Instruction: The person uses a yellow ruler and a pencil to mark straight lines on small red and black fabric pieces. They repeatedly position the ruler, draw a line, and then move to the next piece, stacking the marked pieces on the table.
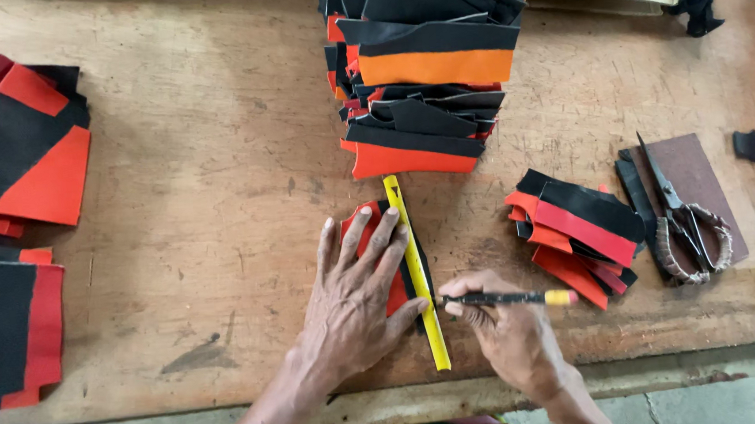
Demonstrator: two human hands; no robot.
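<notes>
My left hand (356,289) lies flat, fingers spread, on a red and black cut piece (398,288) on the wooden table (215,161). A yellow ruler (415,262) runs along the piece's right edge, pinned under my fingertips. My right hand (505,327) grips a black pen with a yellow end (508,298), its tip touching the ruler's right side. A tall stack of black, red and orange pieces (425,67) stands just beyond the ruler's far end.
A small pile of red and black pieces (578,233) lies to the right. Scissors (683,217) rest on a brown board (698,172). More red and black pieces (10,149) are spread at the left. The table's front edge runs near my wrists.
</notes>
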